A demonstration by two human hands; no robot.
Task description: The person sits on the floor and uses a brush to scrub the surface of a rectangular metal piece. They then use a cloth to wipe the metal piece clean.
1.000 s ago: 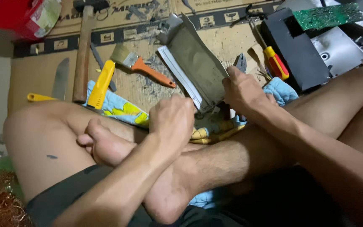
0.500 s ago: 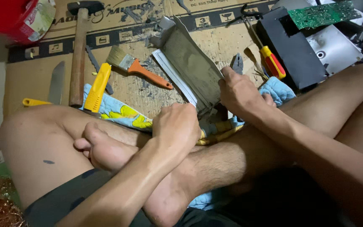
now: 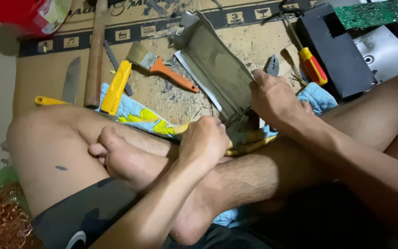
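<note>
Two hands are closed on a grey metal casing (image 3: 217, 74): right hand (image 3: 275, 99) at its near edge, left hand (image 3: 206, 138) fisted at its base, long axis running up-left away from both.

Paintbrush (image 3: 160, 67): orange handle, pale bristles, flat on the cardboard.
Hammer (image 3: 96, 53): long wooden handle, lying lengthwise beside the brush.
Utility knife (image 3: 115, 87): yellow, resting on the patterned cloth (image 3: 137, 115).
Screwdriver (image 3: 312, 64): red-and-yellow handle, just beside the black box (image 3: 335, 50).
Circuit board (image 3: 371, 12): green, top right corner.
Red container (image 3: 28, 14): top left corner.
Copper wire (image 3: 1, 223): tangled heap, lower left.
</note>
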